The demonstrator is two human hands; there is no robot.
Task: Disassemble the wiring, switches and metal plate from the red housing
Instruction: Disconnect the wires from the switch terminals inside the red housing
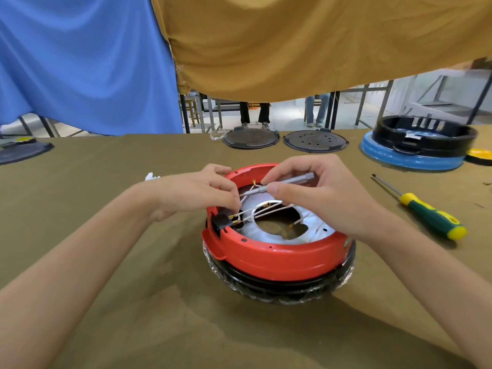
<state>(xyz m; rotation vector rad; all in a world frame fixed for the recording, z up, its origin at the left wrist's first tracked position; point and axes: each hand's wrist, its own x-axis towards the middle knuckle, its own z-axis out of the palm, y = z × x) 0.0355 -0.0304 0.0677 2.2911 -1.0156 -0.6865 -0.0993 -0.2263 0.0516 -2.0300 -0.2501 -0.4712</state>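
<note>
— Hands?
— Left hand (198, 191) curled over the rim of the red housing (269, 255), fingertips pinching among the white wires (262, 210). Right hand (316, 193) pinches a grey metal bit (279, 183), held nearly level over the opening.

— Housing position?
— Mid-table on the olive cloth (106, 262), sitting on a black ring wrapped in clear film (282, 287). Metal plate (316, 231) lies inside; a black switch block (222, 222) sits at the left rim, wires attached.

— Else?
— Green-and-yellow screwdriver (423, 210) lies to the right, apart. Two dark discs (283, 139) sit along the far edge.
</note>
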